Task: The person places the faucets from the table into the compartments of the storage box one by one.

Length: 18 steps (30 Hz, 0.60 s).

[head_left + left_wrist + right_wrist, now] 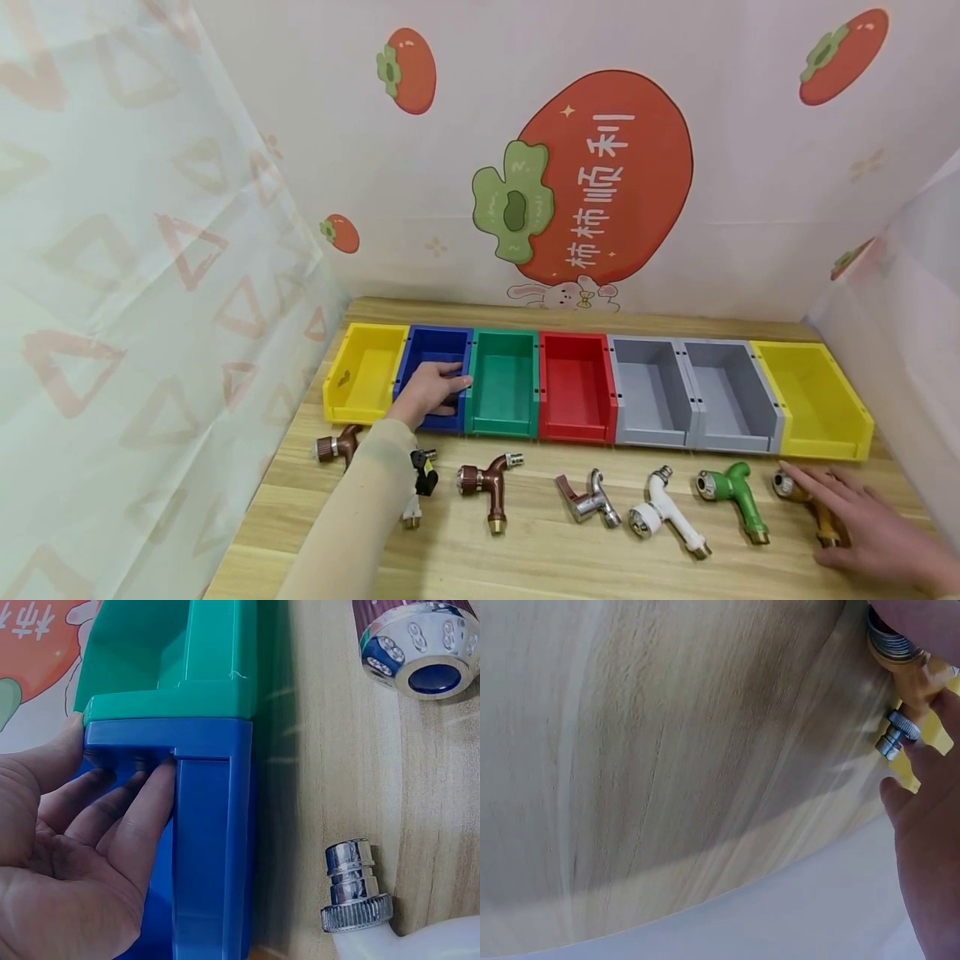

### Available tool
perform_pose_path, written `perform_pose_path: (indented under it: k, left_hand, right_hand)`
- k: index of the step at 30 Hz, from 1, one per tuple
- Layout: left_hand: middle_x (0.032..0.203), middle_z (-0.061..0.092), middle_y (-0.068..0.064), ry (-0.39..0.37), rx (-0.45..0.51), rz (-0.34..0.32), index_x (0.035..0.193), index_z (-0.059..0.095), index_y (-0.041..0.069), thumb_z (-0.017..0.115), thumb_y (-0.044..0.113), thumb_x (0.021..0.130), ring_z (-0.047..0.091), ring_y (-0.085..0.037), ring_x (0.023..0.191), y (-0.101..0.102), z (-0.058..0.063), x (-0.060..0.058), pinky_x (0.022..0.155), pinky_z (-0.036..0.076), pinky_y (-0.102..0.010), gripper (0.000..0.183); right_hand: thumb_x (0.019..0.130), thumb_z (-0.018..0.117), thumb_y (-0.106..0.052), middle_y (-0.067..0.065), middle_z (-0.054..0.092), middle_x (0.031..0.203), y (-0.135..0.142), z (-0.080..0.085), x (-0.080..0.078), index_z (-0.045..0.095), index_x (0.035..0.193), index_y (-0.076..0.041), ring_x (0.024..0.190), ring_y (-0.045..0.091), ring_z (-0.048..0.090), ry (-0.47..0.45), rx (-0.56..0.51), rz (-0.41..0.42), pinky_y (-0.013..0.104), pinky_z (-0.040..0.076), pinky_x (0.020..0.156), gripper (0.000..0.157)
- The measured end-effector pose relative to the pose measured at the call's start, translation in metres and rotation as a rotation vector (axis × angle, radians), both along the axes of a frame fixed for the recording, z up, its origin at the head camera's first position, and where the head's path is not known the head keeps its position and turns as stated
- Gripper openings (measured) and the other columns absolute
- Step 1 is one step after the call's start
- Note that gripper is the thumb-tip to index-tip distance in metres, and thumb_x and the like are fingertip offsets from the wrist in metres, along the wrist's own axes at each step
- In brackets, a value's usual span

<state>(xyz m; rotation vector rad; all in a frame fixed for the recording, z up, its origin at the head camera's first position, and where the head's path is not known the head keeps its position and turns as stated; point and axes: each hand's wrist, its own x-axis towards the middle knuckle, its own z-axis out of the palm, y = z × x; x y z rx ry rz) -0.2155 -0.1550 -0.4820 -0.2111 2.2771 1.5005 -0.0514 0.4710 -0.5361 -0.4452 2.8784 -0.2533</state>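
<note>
My left hand [431, 390] reaches into the blue bin [439, 342]. In the left wrist view its thumb lies over the rim beside the green bin [169, 706], with the fingers inside against the blue side wall, so it grips that wall. At the far right my right hand [873, 525] is around an orange faucet [827, 527] on the table. Its thumb covers the faucet's threaded end in the right wrist view, and the fingers [922, 761] lie along the other side. The hand hides part of the faucet's body.
Beside the green bin stand a red bin [577, 387], two grey bins [652, 392] and a yellow bin [813, 400]; another yellow bin [367, 375] is at the left end. Several faucets lie in front, including brown [495, 482], white [663, 504] and green [738, 492] ones. My left forearm partly covers others.
</note>
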Motion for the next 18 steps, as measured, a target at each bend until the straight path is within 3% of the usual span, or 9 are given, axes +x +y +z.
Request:
perform_pose_path:
  k: [4,9,13,18]
  left_hand:
    - [0.146,0.058,-0.013,0.000,-0.004,-0.002,0.155,0.047,0.014,0.067,0.030,0.101,0.063,-0.032,0.124,0.0001,0.0002,0.0005,0.087,0.061,-0.043,0.060]
    - [0.146,0.058,-0.013,0.007,-0.001,-0.001,0.154,0.048,0.014,0.067,0.030,0.101,0.063,-0.032,0.125,0.0003,0.0002,0.0010,0.087,0.062,-0.043,0.059]
    - [0.147,0.057,-0.013,0.006,-0.003,0.001,0.154,0.048,0.014,0.067,0.030,0.101,0.062,-0.033,0.126,0.0003,-0.0004,0.0010,0.087,0.062,-0.043,0.059]
    - [0.147,0.057,-0.013,0.004,-0.008,0.001,0.154,0.048,0.014,0.067,0.030,0.101,0.062,-0.033,0.126,0.0002,-0.0009,0.0010,0.087,0.061,-0.043,0.059]
  right_hand:
    - [0.059,0.097,-0.041,0.017,0.055,0.137,0.0002,0.0024,-0.0015,0.026,0.163,-0.023,0.112,0.041,0.054,0.043,0.024,0.017,0.065,0.051,0.083,0.128]
    - [0.052,0.099,-0.041,0.015,0.060,0.124,0.0011,0.0021,0.0000,0.030,0.161,-0.019,0.100,0.036,0.057,0.114,0.022,0.047,0.058,0.053,0.076,0.131]
    - [0.050,0.100,-0.035,0.016,0.059,0.122,0.0015,0.0029,0.0014,0.031,0.161,-0.019,0.102,0.039,0.055,0.159,0.036,0.046,0.060,0.053,0.078,0.132]
    - [0.055,0.098,-0.026,0.022,0.053,0.136,0.0016,0.0052,0.0000,0.026,0.163,-0.019,0.114,0.050,0.046,0.148,0.053,-0.003,0.070,0.048,0.086,0.131]
